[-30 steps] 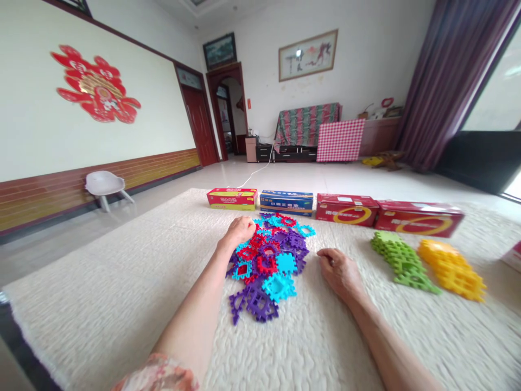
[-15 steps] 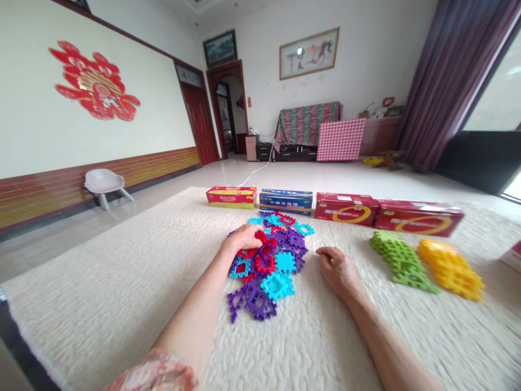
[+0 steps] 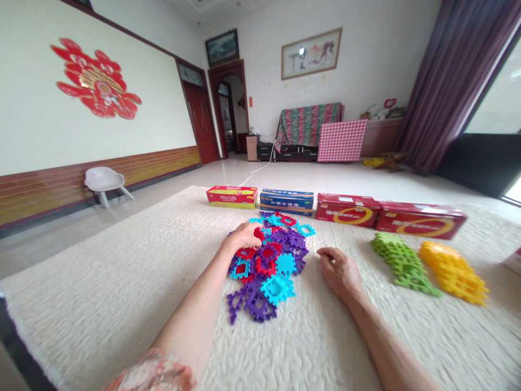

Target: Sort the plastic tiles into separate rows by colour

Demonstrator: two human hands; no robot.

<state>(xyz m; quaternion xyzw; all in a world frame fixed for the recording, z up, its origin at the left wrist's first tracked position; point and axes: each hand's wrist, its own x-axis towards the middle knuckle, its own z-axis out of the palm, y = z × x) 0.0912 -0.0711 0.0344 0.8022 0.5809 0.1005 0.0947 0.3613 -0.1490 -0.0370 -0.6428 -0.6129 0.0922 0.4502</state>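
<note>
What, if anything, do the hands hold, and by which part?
The left hand is at a red piece in the pile; whether and where it grips cannot be told. The right hand, curled beside the pile, shows nothing held.

I got decent daylight from the window [image 3: 499, 89], glare spotted the wall picture [image 3: 311, 53], edges looked stretched.

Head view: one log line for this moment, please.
left hand: at mixed-colour pile, grip unclear | right hand: curled, right of pile | green pieces, yellow pieces: farther right | boxes: row beyond pile
</note>
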